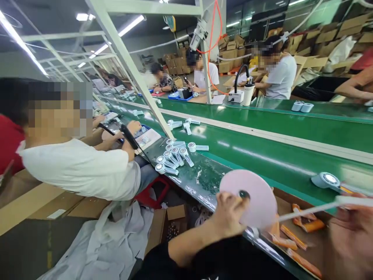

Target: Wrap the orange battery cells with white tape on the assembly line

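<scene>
My left hand [230, 214] grips a flat, pale pink tape roll [256, 194] at its edge and centre hole, above the near edge of the work surface. From the roll's lower right a narrow white strip of tape [309, 210] stretches taut to my right hand [352, 233]. That hand is blurred and partly cut off at the right edge, its fingers closed on the strip's end. Behind it a light blue round-headed device [325, 180] lies on the green belt. Below the strip, a cardboard box [279, 200] holds several orange pieces [309, 223].
Several light blue handled devices [175, 153] lie grouped on the bench [204, 175] left of the roll. A co-worker in a white shirt [78, 167] sits close on the left. A slanted metal post [136, 74] rises from the bench. The green belt [262, 144] runs beyond.
</scene>
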`<state>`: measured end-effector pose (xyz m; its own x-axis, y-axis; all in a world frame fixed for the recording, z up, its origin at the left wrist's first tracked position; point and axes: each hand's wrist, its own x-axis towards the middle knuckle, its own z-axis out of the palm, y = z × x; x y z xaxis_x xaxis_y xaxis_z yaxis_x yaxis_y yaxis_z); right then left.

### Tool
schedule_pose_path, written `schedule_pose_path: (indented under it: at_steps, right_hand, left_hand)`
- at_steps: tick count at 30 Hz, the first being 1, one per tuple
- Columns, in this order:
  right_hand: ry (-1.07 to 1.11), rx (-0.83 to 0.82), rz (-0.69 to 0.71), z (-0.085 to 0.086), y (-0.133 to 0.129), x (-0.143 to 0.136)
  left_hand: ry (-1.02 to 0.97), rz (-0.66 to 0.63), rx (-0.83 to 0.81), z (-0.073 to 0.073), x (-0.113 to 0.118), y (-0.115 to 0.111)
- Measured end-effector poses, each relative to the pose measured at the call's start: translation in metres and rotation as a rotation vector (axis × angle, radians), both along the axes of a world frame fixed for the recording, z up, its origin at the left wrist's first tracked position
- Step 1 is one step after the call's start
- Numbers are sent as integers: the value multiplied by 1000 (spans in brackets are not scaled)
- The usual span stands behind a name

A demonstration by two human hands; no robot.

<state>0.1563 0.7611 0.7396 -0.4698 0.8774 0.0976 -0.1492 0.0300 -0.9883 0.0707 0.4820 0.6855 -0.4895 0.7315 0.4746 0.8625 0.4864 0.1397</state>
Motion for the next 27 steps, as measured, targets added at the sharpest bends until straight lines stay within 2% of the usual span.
schedule_pose_path:
  at_steps: [2, 4, 7, 9, 13, 20, 25, 27]
  right_hand:
    - [86, -116, -11, 4, -13, -4]
    - [119, -258, 7, -2, -35, -8]
    - [170, -387, 13, -15, -66, -13]
    - [233, -416, 53, -20, -76, -16]
    - [309, -387, 128, -26, -80, -19]
    - [398, -344, 106, -31, -86, -10]
    - [428, -353, 38, -25, -70, -14]
    - [395, -332, 56, -23, -64, -16]
  left_hand:
    - [-20, 21, -25, 0, -17, -6]
    - [-19, -19, -43, -3, -22, -7]
    - [-4, -79, 3, -10, -9, -4]
    - [-1, -75, 67, -11, 0, -1]
    - [-3, -92, 134, -9, 7, 3]
    - [15, -103, 151, -10, 19, 4]
    - [19, -101, 149, -12, 15, 6]
    - [34, -114, 135, -14, 12, 6]
